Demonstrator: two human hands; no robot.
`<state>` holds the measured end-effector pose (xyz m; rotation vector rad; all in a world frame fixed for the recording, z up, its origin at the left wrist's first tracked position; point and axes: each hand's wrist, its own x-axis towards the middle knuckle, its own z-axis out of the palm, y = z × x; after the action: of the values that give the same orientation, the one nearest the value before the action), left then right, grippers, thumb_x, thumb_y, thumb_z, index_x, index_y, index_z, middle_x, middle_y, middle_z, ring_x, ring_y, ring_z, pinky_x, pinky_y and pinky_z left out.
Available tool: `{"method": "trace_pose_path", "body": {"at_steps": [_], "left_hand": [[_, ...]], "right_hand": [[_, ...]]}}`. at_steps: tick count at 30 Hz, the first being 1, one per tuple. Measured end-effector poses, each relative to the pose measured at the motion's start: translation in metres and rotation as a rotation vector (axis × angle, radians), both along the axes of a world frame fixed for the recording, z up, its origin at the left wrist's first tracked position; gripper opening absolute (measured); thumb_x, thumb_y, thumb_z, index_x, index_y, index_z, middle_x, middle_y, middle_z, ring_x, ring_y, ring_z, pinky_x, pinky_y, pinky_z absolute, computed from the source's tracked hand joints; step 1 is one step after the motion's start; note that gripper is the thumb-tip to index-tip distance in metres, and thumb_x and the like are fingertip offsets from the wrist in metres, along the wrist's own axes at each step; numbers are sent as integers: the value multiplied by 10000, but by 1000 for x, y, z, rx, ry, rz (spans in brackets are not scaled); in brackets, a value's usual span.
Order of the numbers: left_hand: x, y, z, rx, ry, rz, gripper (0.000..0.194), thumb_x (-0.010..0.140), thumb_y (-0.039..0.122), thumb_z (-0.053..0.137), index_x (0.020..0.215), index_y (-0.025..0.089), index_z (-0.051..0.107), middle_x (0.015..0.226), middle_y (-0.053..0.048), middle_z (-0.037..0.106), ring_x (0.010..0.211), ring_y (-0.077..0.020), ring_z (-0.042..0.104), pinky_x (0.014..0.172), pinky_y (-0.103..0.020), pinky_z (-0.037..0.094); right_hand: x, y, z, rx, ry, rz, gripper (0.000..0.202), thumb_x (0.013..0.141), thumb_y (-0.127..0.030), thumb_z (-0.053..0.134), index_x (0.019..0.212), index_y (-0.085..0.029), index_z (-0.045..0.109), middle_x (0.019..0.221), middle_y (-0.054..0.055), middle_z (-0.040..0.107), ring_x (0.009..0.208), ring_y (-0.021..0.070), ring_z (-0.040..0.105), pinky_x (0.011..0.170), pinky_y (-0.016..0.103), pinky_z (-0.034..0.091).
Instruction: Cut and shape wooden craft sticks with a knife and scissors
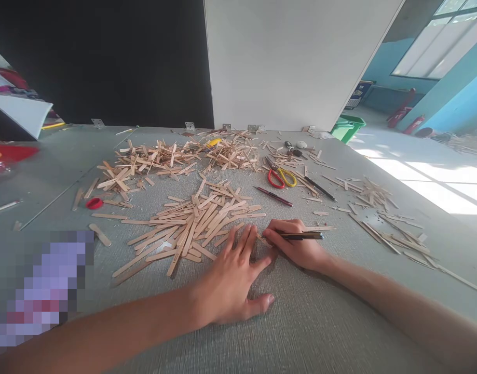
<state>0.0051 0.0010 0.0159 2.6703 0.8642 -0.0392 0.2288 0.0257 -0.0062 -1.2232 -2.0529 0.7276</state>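
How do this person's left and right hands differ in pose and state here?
The left hand has its fingers extended and thumb apart; the right hand has its fingers curled. The left hand grips no pen, whereas the right hand holds a dark pen. Both are bare and sit close together on the near side of the wooden sticks.

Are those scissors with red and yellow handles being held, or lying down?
Lying down: the scissors rest on the table, beyond the left hand and right hand, touching neither. Whether the blades are shut, I cannot tell.
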Motion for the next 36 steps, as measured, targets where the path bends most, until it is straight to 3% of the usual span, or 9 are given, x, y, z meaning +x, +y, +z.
{"method": "trace_pose_path", "body": {"at_steps": [6, 23, 36], "left_hand": [[0, -1, -1, 8, 11, -7, 827, 953, 619, 558, 1640, 265, 266, 1727, -188, 21, 1569, -441, -61, 1245, -698, 31], [-1, -1, -4, 38, 23, -12, 802, 957, 616, 550, 1626, 244, 313, 1726, -193, 18, 1569, -445, -56, 1247, -697, 32], [3, 0, 3, 8, 58, -15, 815, 944, 613, 570, 1616, 217, 335, 1717, -214, 51, 1558, -479, -36, 1227, -728, 24]], "right_hand": [[-2, 1, 2, -6, 21, 1, 374, 1052, -368, 533, 728, -190, 591, 636, -27, 579, 587, 114, 481, 590, 260, 373], [-2, 1, 1, -49, 107, 29, 293, 1035, -364, 570, 810, -189, 636, 692, -19, 632, 615, 117, 538, 614, 247, 417], [0, 1, 1, -50, 28, 20, 420, 1061, -407, 511, 698, -196, 518, 626, -39, 525, 583, 107, 421, 583, 253, 359]]}}
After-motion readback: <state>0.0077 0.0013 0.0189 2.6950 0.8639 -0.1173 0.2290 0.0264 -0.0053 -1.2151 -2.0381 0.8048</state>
